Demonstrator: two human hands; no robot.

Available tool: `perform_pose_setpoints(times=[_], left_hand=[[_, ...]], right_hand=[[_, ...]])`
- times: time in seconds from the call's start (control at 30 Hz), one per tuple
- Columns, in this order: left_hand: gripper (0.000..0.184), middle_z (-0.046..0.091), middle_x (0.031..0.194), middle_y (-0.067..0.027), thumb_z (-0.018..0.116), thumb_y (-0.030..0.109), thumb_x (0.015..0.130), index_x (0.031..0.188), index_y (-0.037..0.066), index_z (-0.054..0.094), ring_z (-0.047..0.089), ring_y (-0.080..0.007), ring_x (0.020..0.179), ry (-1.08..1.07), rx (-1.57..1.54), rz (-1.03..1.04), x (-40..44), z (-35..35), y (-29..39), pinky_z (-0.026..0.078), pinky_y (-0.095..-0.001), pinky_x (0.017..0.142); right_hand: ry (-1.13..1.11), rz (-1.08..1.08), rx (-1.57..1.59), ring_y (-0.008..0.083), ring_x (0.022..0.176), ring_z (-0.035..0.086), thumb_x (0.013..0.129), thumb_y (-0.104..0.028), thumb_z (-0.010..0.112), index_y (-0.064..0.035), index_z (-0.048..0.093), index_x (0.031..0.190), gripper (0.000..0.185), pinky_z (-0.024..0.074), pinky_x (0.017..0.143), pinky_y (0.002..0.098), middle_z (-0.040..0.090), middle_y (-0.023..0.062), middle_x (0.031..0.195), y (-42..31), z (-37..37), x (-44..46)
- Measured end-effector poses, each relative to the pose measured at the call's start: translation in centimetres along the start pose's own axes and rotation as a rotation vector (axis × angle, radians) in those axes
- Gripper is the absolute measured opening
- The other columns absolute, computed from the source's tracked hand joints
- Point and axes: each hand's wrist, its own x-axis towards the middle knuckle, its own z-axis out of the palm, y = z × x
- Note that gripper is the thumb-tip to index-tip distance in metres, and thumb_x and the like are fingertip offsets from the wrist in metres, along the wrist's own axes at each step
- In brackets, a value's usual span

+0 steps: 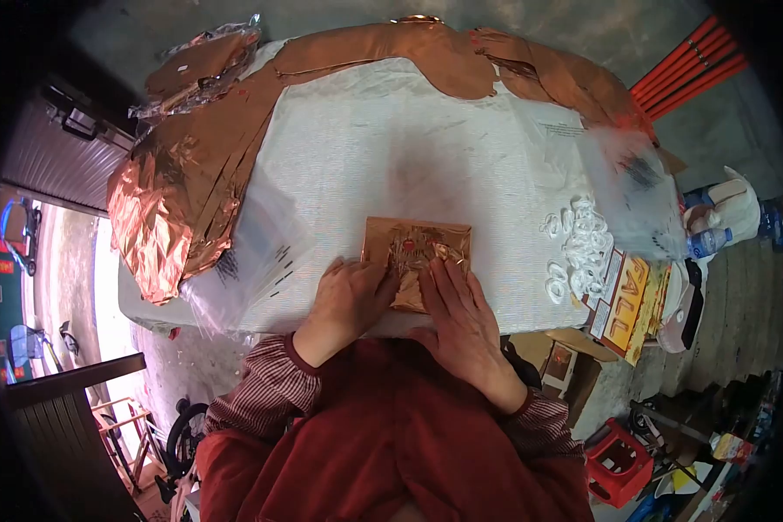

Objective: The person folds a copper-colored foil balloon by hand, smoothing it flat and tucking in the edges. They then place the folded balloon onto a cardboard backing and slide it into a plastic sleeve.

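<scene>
At a white-covered surface [348, 139], we see, from left, crumpled copper-coloured foil [152, 230], then our left hand [344, 300], loosely curled at a folded foil packet [418, 235]; whether it pinches an edge, we cannot tell. The packet lies near our body, beneath our right hand [461, 326], open, fingers nearly straight, gripping nothing. We appear to be smoothing it flat; the next move calls for light, even pressure. Farther right sit clear plastic pieces [585, 248].

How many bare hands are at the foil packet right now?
2. The left hand has its fingers over the left side of the copper-coloured foil packet; the right hand lies over its right side.
</scene>
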Motion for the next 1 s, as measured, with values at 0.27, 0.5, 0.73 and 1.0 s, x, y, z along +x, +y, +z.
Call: perform_pose_setpoints(times=[0.27, 0.5, 0.73, 1.0], left_hand=[[0.013, 0.063, 0.095, -0.0126, 0.066, 0.015, 0.079, 0.085, 0.005, 0.060, 0.060, -0.0294, 0.087, 0.077, 0.288, -0.028, -2.7, -1.6, -0.5, 0.047, -0.0404, 0.074], [0.065, 0.053, 0.131, -0.0204, 0.064, 0.041, 0.083, 0.128, -0.003, 0.051, 0.050, -0.0345, 0.124, 0.063, 0.014, 0.421, -5.2, 2.0, 2.3, 0.037, -0.0424, 0.106], [0.080, 0.043, 0.141, -0.0219, 0.060, 0.051, 0.082, 0.136, -0.005, 0.042, 0.039, -0.0349, 0.134, -0.079, 0.167, 0.380, -6.0, 0.5, 0.1, 0.031, -0.0453, 0.110], [0.051, 0.058, 0.125, -0.0176, 0.063, 0.024, 0.077, 0.119, -0.004, 0.058, 0.055, -0.0303, 0.118, 0.036, 0.302, 0.483, -5.3, -0.7, -1.8, 0.042, -0.0449, 0.102]], right_hand=[[-0.012, -0.004, 0.011, 0.0296, 0.142, 0.025, 0.079, -0.037, 0.068, -0.0010, 0.036, 0.143, 0.079, 0.0192, 0.116, 0.0436, 0.032, 0.0160, 0.150, -0.1, -0.2, 0.0], [0.042, -0.029, -0.044, 0.0302, 0.142, 0.026, 0.080, -0.034, 0.067, -0.0010, 0.036, 0.143, 0.078, 0.0202, 0.115, 0.0446, 0.033, 0.0162, 0.150, 0.5, 1.0, -0.2], [-0.018, -0.005, -0.020, 0.0299, 0.141, 0.026, 0.082, -0.034, 0.065, -0.0005, 0.037, 0.142, 0.075, 0.0203, 0.115, 0.0448, 0.033, 0.0160, 0.149, 0.2, 0.4, 0.0], [-0.018, 0.004, 0.008, 0.0292, 0.141, 0.026, 0.081, -0.029, 0.065, -0.0015, 0.035, 0.143, 0.074, 0.0194, 0.116, 0.0436, 0.033, 0.0154, 0.150, -0.2, -0.2, 0.0]])
